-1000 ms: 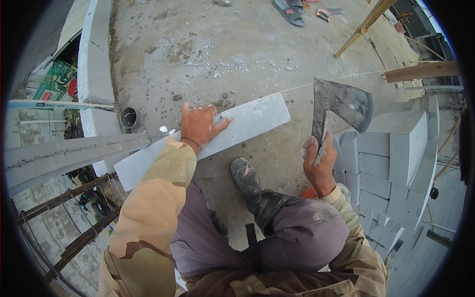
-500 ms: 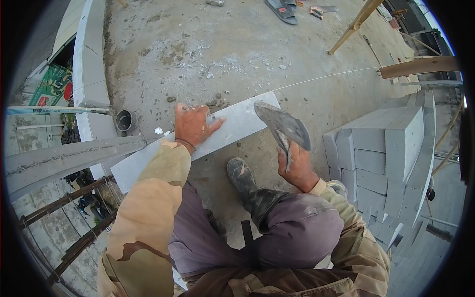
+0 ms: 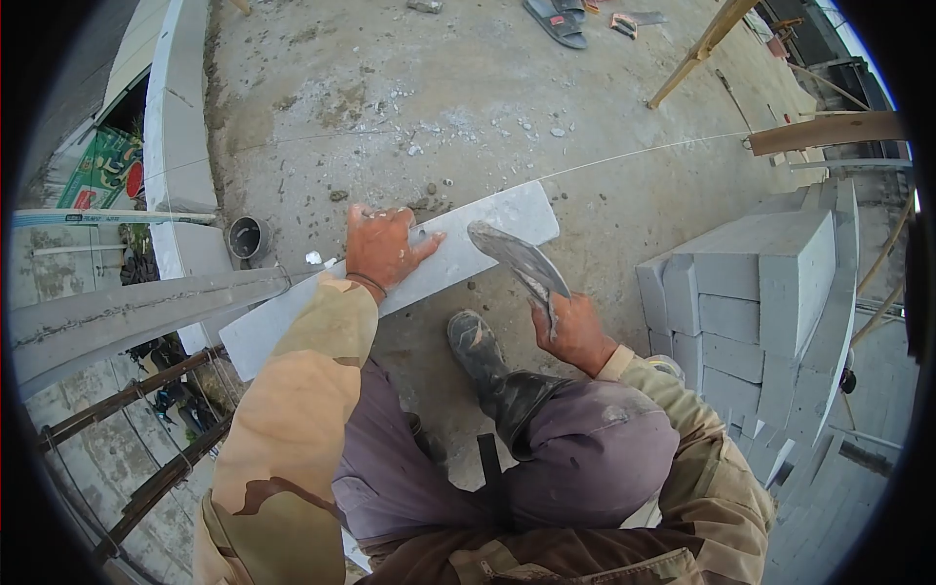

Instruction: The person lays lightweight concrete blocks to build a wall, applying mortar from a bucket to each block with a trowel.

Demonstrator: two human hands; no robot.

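A long pale grey lightweight concrete block (image 3: 478, 229) lies slantwise in front of me, with a smooth face up. My left hand (image 3: 383, 249) grips it, fingers bent over the far edge and thumb stretched along the top. Wrapped around the handle of a mortar-smeared trowel (image 3: 522, 255) is my right hand (image 3: 570, 331). The trowel's blade points up and left, its tip overlapping the block's near edge in this view. A thin string line (image 3: 643, 155) runs rightward from near the block's far end.
Stacked blocks (image 3: 731, 317) stand at right, beside a wooden beam (image 3: 829, 133). A bucket (image 3: 248, 237) sits left by a low block wall (image 3: 178, 127). Crumbs litter the concrete floor (image 3: 322, 88); sandals (image 3: 556, 21) and a handsaw (image 3: 629, 24) lie farther off. My boot (image 3: 478, 346) is below the block.
My right hand has moved the trowel a little left and down, uncovering the block's right end. The trowel blade has turned slightly. My left hand stays in nearly the same place.
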